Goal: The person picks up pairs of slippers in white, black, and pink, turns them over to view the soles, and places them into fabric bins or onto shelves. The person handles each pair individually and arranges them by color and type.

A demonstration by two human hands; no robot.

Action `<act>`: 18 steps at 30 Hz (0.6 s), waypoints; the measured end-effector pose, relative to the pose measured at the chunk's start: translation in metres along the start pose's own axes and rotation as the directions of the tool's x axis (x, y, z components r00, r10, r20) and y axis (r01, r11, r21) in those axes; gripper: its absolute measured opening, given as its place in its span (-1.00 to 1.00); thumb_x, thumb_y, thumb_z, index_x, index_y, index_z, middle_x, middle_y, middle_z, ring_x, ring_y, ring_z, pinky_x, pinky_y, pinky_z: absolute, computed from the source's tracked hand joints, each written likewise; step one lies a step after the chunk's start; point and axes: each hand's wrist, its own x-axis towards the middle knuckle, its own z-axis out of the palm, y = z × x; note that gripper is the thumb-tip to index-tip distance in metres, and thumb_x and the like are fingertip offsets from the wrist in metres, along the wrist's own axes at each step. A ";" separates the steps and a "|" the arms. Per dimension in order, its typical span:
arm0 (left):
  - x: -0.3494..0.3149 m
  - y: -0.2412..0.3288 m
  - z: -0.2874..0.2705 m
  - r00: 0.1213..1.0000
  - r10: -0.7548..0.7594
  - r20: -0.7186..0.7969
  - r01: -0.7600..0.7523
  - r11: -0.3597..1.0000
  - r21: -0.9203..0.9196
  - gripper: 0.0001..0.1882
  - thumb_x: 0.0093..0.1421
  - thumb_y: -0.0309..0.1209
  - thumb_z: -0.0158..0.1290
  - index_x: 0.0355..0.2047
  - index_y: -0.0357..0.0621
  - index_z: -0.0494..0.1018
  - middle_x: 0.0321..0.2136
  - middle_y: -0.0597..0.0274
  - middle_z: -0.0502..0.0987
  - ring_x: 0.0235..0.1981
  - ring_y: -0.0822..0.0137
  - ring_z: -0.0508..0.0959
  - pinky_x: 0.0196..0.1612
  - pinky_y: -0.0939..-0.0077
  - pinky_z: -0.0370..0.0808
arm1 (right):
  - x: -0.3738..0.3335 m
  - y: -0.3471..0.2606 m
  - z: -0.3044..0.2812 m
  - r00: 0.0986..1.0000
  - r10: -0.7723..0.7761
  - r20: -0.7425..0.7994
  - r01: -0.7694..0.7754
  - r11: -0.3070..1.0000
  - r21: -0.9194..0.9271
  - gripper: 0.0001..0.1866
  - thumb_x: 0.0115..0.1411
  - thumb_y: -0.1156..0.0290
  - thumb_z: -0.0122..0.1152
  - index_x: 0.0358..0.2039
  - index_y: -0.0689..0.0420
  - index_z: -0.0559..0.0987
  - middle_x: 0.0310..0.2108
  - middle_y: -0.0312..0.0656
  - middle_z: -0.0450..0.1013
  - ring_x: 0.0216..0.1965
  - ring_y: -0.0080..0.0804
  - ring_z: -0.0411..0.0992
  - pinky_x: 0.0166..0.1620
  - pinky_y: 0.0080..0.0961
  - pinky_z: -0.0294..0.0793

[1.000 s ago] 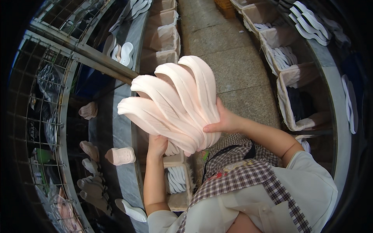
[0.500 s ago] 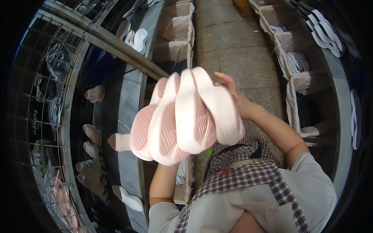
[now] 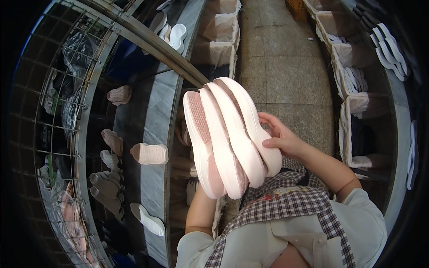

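Note:
Several pale pink shoe soles (image 3: 223,138) are bunched side by side in front of me, tilted, their ridged darker pink treads partly showing. My right hand (image 3: 282,139) grips the rightmost sole by its edge, thumb on the near face and fingers behind. The left forearm rises to the lower end of the bunch, where the soles hide my left hand. On the grey marble ledge to the left lie a small pink sole (image 3: 154,153) and a white sole (image 3: 149,219).
Cloth-lined bins (image 3: 223,27) line the aisle's left, and more bins (image 3: 353,102), some holding soles, stand right. White soles (image 3: 389,51) rest on the right ledge. A wire grid (image 3: 67,120) and a metal bar (image 3: 156,47) are at left. An orange crate (image 3: 296,10) stands far ahead.
The bunch of soles has turned more upright and closed together, uncovering the small pink sole on the ledge. My right hand has moved lower, its thumb now over the rightmost sole.

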 end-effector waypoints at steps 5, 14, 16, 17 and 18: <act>-0.015 -0.001 0.004 1.000 0.010 -0.016 -0.010 1.000 -0.021 -0.36 0.17 -0.21 0.05 0.18 -0.19 0.12 0.08 0.07 0.23 0.03 0.13 0.32 -0.02 0.14 0.45 | 0.000 -0.001 0.015 0.995 -0.097 -0.037 0.084 0.959 -0.271 -0.17 0.00 0.39 0.22 0.25 0.25 0.07 0.12 -0.01 0.16 0.12 -0.22 0.24 0.18 -0.28 0.22; 0.000 0.004 0.013 0.999 -0.029 -0.015 0.025 0.984 -0.175 -0.36 0.17 -0.16 0.04 0.18 -0.17 0.13 0.08 0.05 0.22 0.02 0.10 0.32 -0.06 0.11 0.48 | 0.001 -0.006 -0.002 1.000 -0.021 0.001 0.014 0.699 0.715 -0.24 -0.03 0.44 -0.04 0.24 0.23 0.03 0.02 0.08 0.31 -0.07 -0.17 0.45 -0.05 -0.36 0.55; -0.003 0.003 0.017 0.999 -0.036 -0.019 0.032 0.982 -0.187 -0.36 0.17 -0.15 0.03 0.18 -0.17 0.13 0.08 0.04 0.22 0.01 0.10 0.32 -0.07 0.10 0.49 | -0.001 -0.003 -0.001 1.000 -0.003 -0.024 0.017 0.774 0.632 -0.22 -0.04 0.45 -0.03 0.24 0.24 0.02 0.04 0.08 0.30 -0.06 -0.17 0.45 -0.04 -0.38 0.54; -0.005 0.004 0.018 0.999 -0.033 -0.018 0.029 0.979 -0.200 -0.36 0.17 -0.15 0.03 0.18 -0.17 0.13 0.08 0.04 0.22 0.01 0.09 0.32 -0.08 0.10 0.49 | 0.000 0.001 0.002 0.999 0.012 -0.043 0.015 0.817 0.577 -0.21 -0.05 0.45 -0.02 0.24 0.24 0.02 0.05 0.08 0.29 -0.04 -0.16 0.44 -0.02 -0.37 0.52; -0.008 0.003 0.020 0.999 -0.035 -0.017 0.030 0.975 -0.220 -0.36 0.17 -0.14 0.03 0.18 -0.16 0.13 0.07 0.04 0.21 0.01 0.09 0.32 -0.08 0.09 0.49 | 0.000 0.005 0.004 0.998 0.024 -0.051 0.006 0.853 0.521 -0.20 -0.06 0.44 0.00 0.25 0.25 0.01 0.06 0.09 0.28 -0.03 -0.15 0.43 0.00 -0.36 0.51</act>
